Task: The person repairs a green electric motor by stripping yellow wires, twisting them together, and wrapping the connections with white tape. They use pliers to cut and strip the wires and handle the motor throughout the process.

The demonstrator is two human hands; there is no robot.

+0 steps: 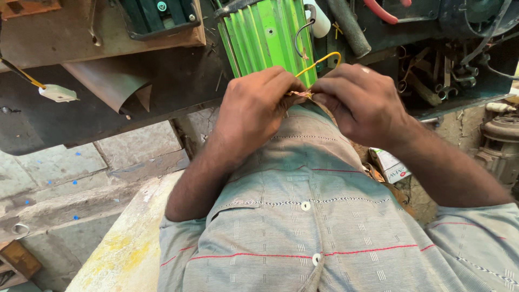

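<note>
Copper, bare and stranded: the stripped end of a thin yellow insulated wire [319, 60], pinched between both hands just above the person's chest, in front of a green ribbed metal housing [267, 35].

Left hand [254, 105]: fingers closed tight on the bare strands, thumb and forefinger meeting at the joint.
Right hand [359, 100]: likewise closed narrow on the strands from the other side, fingertips touching those of the left.
Wire: arches up from the fingers in a loop toward the housing. Judged light, pliant in its sleeve, springy in the loop; the bare strands fine, easily splayed or snapped. Best held on the insulation just behind the strip, with the strands worked at their tips.

Nearby: white plastic plug [58, 93] on a dark workbench [108, 116], well apart.
</note>
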